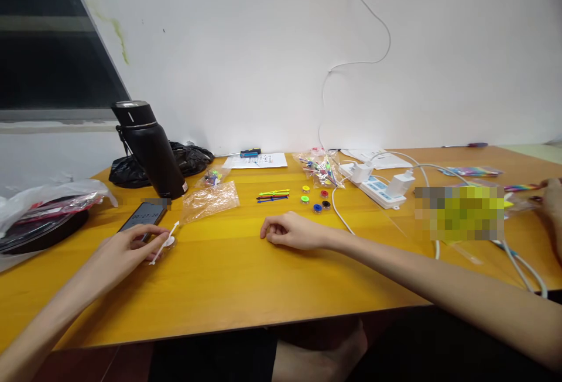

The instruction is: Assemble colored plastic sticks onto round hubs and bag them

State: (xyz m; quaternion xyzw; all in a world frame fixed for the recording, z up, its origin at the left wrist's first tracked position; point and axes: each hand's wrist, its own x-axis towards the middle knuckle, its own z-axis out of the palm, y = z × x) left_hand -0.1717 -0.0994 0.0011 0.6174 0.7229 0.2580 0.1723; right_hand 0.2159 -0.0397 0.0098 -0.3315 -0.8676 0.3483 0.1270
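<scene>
The right forearm (395, 260) lay nearest, its right hand (292, 231) loosely curled on the surface (228, 276); whether it held anything could not be told. The left hand (134, 244) pinched a white arrow (175, 229) beside a phone (144, 214) reading 00:27:20. Coloured arrows (273, 196) and discs (317, 209) lay grouped, presumably sorted by kind.

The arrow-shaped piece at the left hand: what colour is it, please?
The arrow-shaped piece is white, seen in the head view.

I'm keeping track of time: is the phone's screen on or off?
On: the phone shows pale digits, 00:27:20, on its dark screen, just beyond the left hand.
</scene>
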